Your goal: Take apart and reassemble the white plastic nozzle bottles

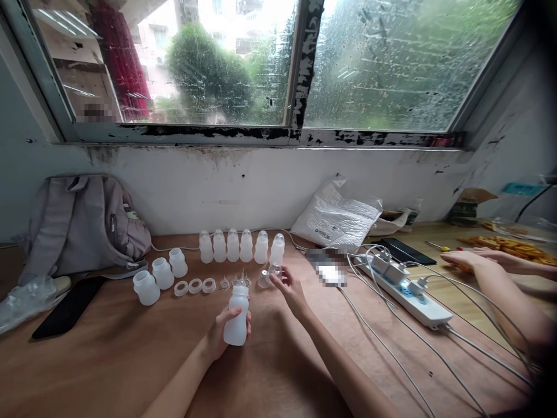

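Observation:
My left hand (216, 335) is wrapped round a frosted white baby bottle (236, 326), held upright with a collar at its top. Teats (224, 283) lie just behind it, and I cannot tell whether one sits in this bottle. The fingers of my right hand (293, 294) pinch a clear dome cap (275, 269); a second clear cap (263, 280) stands beside it. Several capped bottles (232, 246) line up at the back. To the left are three open bottles (162, 274) and three white collar rings (195, 285).
A grey backpack (89, 223), a black phone-like slab (67, 307) and a clear plastic bag (26, 302) lie left. At right are a silver pouch (335, 217), a power strip (404, 290) with trailing cables and a black phone (409, 251). Another person's hands (483, 261) work at far right.

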Demonstrator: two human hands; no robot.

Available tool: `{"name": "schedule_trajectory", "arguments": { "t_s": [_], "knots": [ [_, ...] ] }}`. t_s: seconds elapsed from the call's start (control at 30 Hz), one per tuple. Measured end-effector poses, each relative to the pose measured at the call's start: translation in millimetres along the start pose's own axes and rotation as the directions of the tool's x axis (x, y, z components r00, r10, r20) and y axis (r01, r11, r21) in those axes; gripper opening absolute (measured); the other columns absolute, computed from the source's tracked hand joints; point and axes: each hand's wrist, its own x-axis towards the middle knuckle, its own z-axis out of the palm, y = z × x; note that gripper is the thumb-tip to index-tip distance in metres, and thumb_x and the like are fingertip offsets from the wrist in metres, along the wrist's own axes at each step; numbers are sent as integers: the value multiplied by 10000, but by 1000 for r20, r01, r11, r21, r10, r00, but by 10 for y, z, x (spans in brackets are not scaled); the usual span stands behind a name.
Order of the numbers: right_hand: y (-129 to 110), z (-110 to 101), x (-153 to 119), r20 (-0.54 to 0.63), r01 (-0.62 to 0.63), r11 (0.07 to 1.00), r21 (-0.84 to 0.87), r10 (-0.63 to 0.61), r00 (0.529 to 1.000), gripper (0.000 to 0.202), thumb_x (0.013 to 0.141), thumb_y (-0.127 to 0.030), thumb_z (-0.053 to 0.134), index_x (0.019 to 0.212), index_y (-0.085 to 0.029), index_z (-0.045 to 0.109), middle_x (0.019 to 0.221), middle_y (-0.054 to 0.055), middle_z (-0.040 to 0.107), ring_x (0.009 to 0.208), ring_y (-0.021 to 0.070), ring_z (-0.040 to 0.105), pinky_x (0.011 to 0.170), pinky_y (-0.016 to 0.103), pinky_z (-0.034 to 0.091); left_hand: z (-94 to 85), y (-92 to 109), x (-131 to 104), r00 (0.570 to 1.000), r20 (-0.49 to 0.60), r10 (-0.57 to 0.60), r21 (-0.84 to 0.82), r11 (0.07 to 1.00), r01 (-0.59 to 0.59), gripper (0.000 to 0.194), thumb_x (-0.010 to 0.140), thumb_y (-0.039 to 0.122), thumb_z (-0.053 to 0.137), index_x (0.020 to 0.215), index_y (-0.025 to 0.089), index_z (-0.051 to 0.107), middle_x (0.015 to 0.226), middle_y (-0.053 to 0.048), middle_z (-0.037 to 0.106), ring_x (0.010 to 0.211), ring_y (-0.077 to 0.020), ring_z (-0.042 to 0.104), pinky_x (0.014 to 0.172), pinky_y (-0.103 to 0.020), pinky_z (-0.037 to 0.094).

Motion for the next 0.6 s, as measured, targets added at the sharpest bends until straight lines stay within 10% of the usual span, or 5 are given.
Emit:
{"name": "schedule_trajectory", "arguments": {
  "t_s": [0.23, 0.6],
  "knots": [
    [239, -446, -45, -155, 16, 927, -375, -80, 985, 419, 690, -434, 560, 1004, -159, 525, 911, 88, 591, 807, 210, 546, 669, 321, 420, -6, 25, 26, 993, -115, 35, -53, 998, -41, 446, 711, 376, 548, 1091, 161, 463, 743, -23, 536, 537, -117, 518, 507, -245, 393],
    [750, -412, -173, -132, -24, 727, -686, -92, 987, 340, 671, -423, 548, 879, -156, 530, 811, 87, 576, 751, 230, 544, 659, 352, 417, -16, 10, 9, 993, -113, 45, -8, 999, -46, 426, 742, 350, 536, 1116, 174, 432, 765, -20, 537, 553, -119, 535, 505, -241, 398]
  ]
}}
